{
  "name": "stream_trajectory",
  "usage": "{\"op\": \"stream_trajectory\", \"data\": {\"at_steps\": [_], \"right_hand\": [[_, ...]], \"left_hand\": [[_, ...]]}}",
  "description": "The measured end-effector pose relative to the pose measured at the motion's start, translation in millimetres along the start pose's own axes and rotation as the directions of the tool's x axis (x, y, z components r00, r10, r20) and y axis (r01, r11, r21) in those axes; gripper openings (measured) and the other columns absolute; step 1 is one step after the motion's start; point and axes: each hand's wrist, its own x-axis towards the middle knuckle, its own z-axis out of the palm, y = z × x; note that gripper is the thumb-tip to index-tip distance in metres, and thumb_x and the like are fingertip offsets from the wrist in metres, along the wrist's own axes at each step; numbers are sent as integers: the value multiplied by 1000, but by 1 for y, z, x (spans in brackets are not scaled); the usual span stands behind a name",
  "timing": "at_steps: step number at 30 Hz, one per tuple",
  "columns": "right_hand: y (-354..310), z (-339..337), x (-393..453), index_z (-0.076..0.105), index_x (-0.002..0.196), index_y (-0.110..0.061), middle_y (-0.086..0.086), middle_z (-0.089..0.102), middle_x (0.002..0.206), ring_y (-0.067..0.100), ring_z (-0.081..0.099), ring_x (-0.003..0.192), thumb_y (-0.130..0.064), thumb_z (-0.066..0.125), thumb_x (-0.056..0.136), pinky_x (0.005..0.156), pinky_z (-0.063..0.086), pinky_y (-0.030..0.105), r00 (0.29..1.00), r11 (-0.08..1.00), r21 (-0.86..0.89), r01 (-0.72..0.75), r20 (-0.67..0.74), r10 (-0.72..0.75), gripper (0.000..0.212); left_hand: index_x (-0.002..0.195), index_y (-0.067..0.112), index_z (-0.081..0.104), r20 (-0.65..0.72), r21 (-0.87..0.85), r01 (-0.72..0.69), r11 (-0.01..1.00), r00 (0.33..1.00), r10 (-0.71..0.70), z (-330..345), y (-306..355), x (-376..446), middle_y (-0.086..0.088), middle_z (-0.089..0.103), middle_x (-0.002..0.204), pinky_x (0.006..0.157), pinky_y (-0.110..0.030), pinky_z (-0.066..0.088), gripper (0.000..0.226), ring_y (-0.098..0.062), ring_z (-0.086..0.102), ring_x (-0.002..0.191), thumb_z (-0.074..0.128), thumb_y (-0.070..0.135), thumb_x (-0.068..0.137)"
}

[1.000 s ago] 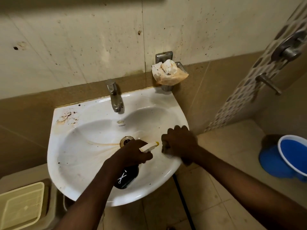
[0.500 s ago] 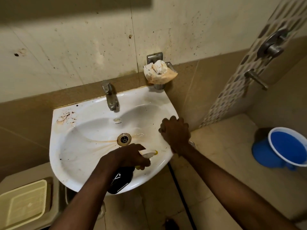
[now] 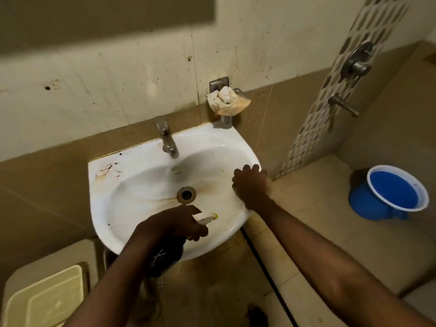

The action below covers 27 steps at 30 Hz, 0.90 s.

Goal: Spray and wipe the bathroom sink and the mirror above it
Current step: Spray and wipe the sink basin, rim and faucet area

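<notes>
Right hand (image 3: 251,186) slid up the sink (image 3: 132,185) rim, fisted; left hand (image 3: 172,226) grips spray bottle (image 3: 166,258).

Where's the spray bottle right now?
In the head view, the spray bottle is in the left hand over the front rim of the sink, its nozzle pointing toward the right hand on the sink's right edge.

No words, brand names or numbers can be read anywhere. The one sign is a white scissors symbol printed on the dark body of the spray bottle (image 3: 166,257), which the left hand (image 3: 172,224) grips at its top. Pale marks run below the symbol, too small and blurred to read.
</notes>
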Motion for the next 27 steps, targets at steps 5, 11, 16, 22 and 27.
{"op": "stream_trajectory", "data": {"at_steps": [5, 11, 16, 22, 27], "right_hand": [[-39, -16, -55, 59, 113, -23, 4, 58, 110, 29, 50, 106, -42, 44, 92, 85, 36, 40, 972, 985, 132, 108, 196, -133, 32], [-30, -5, -25, 61, 110, -23, 3, 59, 111, 31, 51, 107, -36, 52, 90, 85, 39, 40, 991, 1000, 21, 21, 134, -24, 25], [-7, 9, 8, 64, 69, -20, 4, 60, 70, 30, 57, 68, -21, 78, 62, 60, 39, 32, 992, 988, -99, -117, -68, 110, 15], [7, 18, 37, 62, 68, -17, 8, 59, 70, 31, 54, 64, -20, 79, 58, 58, 36, 33, 992, 996, -87, 4, -122, -15, 20], [21, 26, 84, 64, 79, -18, 9, 60, 79, 33, 56, 71, -29, 74, 69, 62, 40, 38, 934, 951, -85, 296, -184, -307, 18]], "left_hand": [[76, 6, 66, -112, -6, -123, 992, 986, 122, 4, -23, -18, -6, 65, 65, 61, -27, 48, 17, -17, 61, 59, 65, 22, 73], [63, 20, 52, -128, 214, -228, 950, 957, 259, -3, -26, -7, 4, 55, 63, 66, -29, 40, 23, -16, 56, 68, 65, 20, 81], [71, 14, 55, -154, 252, -236, 939, 948, 280, -8, -35, 9, 2, 55, 66, 66, -32, 43, 19, -18, 57, 69, 65, 26, 81], [80, 2, 62, -267, 304, -122, 945, 941, 207, -9, -32, 42, -8, 58, 75, 66, -35, 44, 27, -22, 58, 72, 60, 29, 82], [97, 2, 65, -379, 329, -135, 935, 888, 261, -7, -28, 71, -12, 67, 92, 70, -27, 38, 39, -29, 62, 88, 55, 37, 86]]}}
